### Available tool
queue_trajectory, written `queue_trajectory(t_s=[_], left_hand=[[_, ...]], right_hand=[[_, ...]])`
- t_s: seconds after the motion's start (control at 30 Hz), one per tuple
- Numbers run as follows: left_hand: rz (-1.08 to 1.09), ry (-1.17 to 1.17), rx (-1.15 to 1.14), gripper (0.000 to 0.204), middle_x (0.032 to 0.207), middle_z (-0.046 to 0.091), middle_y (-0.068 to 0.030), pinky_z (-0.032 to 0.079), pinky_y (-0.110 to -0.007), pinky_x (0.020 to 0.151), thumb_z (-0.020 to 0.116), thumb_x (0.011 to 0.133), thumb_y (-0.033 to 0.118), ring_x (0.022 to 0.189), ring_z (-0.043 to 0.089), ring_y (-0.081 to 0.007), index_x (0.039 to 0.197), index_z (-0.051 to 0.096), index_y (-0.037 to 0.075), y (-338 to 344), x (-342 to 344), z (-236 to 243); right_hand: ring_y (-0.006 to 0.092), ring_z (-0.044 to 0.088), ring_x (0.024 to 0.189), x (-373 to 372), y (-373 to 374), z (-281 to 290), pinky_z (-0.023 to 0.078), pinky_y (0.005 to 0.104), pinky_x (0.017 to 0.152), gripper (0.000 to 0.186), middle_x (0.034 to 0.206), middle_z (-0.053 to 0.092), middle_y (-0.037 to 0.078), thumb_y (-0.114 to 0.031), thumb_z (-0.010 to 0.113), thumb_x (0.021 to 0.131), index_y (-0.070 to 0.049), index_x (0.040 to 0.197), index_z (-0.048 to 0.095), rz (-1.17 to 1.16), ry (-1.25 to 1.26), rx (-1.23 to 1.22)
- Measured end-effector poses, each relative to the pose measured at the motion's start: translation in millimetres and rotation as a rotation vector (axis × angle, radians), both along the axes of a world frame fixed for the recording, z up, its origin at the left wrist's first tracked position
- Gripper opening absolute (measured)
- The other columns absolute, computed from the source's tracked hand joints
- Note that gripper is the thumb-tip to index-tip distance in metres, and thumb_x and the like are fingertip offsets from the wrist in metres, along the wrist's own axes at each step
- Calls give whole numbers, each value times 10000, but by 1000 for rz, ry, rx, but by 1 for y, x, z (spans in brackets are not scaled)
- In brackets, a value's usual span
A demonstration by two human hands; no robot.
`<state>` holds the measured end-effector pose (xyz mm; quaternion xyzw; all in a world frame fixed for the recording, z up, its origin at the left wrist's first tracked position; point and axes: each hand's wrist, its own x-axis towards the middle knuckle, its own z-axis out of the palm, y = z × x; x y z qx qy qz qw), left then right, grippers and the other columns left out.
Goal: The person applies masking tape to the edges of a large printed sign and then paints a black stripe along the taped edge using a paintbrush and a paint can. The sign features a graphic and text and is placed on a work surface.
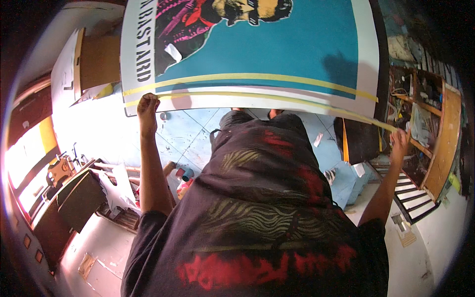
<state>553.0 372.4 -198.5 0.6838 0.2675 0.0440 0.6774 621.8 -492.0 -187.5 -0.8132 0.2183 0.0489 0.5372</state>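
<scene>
A large print (277,52) with a teal field, a cut-off figure and a white border lies flat before me. One yellow tape strip (247,76) runs across its near part, along the lower end of the teal. A second strip, yellow masking tape (222,93), stretches between my hands over the near white border. My left hand (148,108) pinches this strip at the print's near left corner, fingers closed. Beyond the right edge, my right hand (399,142) grips the strip's other end, fingers closed and held off the print.
A wooden shelf (443,143) full of odds and ends stands at the right, above a black slatted rack (413,198). Blue floor tiles (190,143) show below the print. Tools and papers (118,185) crowd the left side. A dark panel (354,141) leans beneath the right edge.
</scene>
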Motion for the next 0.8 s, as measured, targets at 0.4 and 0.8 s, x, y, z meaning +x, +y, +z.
queue_trajectory(t_s=[0.4,0.8], left_hand=[[326,-634,13,145,954,601,-79,464,-452,908,560,913,112,880,597,-214,1050,522,83,-29,-76,246],[-211,-830,1027,169,716,555,-101,479,-398,598,637,814,132,608,539,-226,910,573,9,-87,-122,332]], right_hand=[[115,551,841,-107,73,-102,453,255,718,335,949,590,36,-239,597,909,-14,1155,564,254,453,-19],[231,573,1104,-69,341,9,453,340,938,316,1167,604,147,-145,641,871,8,1137,569,520,-172,84]])
